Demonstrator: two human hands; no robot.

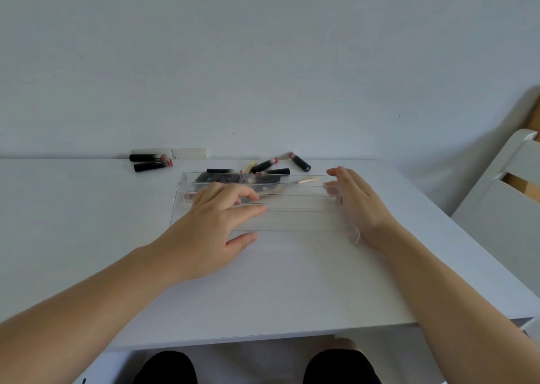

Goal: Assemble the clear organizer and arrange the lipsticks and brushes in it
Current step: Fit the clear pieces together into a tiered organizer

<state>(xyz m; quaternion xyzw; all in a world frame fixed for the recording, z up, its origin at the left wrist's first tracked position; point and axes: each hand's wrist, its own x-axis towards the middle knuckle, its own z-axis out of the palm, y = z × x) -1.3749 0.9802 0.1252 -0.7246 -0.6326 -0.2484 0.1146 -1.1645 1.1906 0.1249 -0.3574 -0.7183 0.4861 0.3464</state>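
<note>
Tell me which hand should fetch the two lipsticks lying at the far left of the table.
Left, probably. The two lipsticks lie beyond the left hand, on its side of the clear organizer. The right hand rests open against the organizer's right end, steadying it.

Both hands (286,208) rest flat against the clear organizer (292,217) on the table (87,223).

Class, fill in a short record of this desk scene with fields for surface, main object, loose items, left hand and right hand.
surface: white table against a white wall
main object: clear organizer, lying mid-table
loose items: lipsticks behind the organizer, none arranged in it yet
left hand: left hand resting on the organizer, fingers spread
right hand: right hand flat against the organizer's right end, fingers straight
</note>
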